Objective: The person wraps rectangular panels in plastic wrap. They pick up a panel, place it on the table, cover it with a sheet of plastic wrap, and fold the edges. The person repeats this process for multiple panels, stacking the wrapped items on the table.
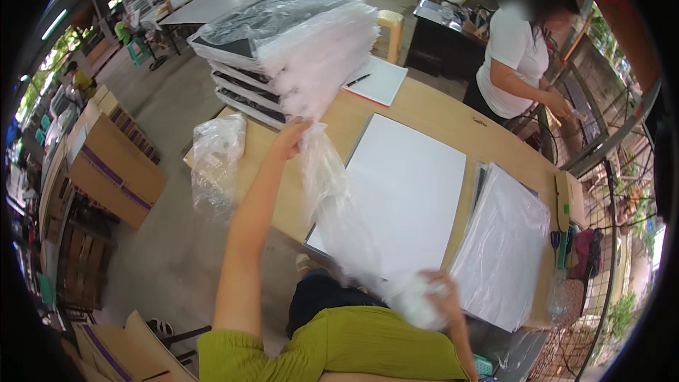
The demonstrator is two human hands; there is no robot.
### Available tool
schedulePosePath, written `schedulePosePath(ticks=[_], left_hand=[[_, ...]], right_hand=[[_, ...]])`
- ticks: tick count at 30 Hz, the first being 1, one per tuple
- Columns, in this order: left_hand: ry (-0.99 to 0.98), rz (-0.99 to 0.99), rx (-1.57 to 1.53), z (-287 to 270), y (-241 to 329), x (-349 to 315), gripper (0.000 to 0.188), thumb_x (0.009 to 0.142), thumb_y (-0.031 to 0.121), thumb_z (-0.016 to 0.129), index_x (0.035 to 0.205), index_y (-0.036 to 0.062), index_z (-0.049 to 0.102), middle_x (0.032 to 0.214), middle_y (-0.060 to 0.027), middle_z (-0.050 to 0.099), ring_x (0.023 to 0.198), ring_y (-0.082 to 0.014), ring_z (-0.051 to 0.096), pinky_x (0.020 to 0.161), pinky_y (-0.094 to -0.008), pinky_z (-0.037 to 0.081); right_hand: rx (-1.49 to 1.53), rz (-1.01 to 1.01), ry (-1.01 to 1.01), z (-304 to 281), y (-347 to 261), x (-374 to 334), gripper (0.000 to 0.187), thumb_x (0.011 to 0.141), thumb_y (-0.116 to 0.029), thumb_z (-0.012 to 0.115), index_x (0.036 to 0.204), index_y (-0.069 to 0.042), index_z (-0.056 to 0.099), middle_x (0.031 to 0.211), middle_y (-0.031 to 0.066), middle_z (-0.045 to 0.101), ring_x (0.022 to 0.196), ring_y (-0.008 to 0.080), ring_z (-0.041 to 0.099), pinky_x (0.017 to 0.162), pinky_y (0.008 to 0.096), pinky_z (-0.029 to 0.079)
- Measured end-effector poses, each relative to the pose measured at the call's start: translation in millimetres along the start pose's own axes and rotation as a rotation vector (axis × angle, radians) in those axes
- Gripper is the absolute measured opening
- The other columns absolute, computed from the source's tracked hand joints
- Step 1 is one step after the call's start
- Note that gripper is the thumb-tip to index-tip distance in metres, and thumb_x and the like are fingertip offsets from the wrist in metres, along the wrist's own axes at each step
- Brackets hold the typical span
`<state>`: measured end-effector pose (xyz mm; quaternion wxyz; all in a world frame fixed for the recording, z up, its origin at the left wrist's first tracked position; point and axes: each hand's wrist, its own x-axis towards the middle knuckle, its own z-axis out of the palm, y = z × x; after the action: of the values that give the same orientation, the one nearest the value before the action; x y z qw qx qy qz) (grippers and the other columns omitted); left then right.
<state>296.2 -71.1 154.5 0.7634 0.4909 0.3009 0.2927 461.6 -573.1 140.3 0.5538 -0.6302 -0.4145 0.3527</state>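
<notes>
A long clear plastic bag [331, 194] stretches slantwise across the table between my two hands. My left hand [290, 140] grips its far end, close to the tall stack of plastic-wrapped dark panels [283, 39]. Near the table's front edge, my right hand [443, 297], somewhat blurred, is closed on the bunched near end. Partly beneath the plastic lies a flat white panel [410, 184] with a thin dark edge. To its right rests a low pile of plastic-covered panels [506, 240].
Crumpled clear plastic [218, 159] hangs over the table's left edge. A white pad [382, 81] with a pen [358, 80] lies behind the panel on the wooden table [488, 131]. Cardboard boxes [117, 163] stand at left. A person [513, 64] works at far right.
</notes>
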Motion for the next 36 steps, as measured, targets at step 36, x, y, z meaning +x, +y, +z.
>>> schedulePosePath(ticks=[36], left_hand=[[0.054,0.226,0.651,-4.3,51.5,-160.2,0.021,0.084,0.018,0.062,0.098,0.0038,0.059,0.070,0.0002,0.057,0.057,-0.0056,0.051,0.046,-0.0220,0.042]], right_hand=[[0.230,-0.432,0.619,90.7,-54.9,330.8,0.029,0.079,-0.015,0.062,0.104,0.000,0.056,0.094,0.0061,0.058,0.087,0.0156,0.055,0.078,0.0285,0.043]])
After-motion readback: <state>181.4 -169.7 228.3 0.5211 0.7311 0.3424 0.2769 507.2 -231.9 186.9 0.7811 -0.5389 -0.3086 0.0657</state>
